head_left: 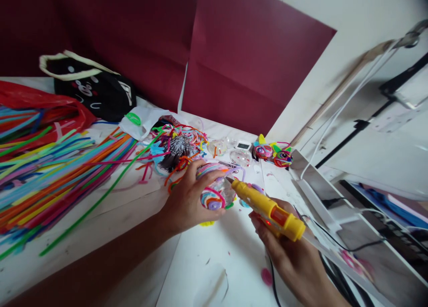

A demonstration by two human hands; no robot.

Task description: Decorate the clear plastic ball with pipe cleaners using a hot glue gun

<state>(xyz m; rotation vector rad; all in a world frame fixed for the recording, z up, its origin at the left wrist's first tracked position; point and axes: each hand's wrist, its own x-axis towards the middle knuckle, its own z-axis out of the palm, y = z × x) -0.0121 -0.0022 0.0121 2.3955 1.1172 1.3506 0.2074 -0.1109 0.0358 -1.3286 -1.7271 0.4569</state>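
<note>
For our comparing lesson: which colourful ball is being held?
The partly bare ball in the left hand, near the yellow glue gun; the other two colourful balls sit beyond, right of the white digital display.

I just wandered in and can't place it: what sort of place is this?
Likely a craft workspace. Bundles of colourful pipe cleaners lie at the left, the right hand holds a yellow glue gun, and the left hand grips a partly decorated craft piece.

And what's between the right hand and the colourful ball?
Head view: the yellow glue gun, held in the right hand, nozzle tip close to the colourful ball in the left hand. Can't tell if it touches.
</note>
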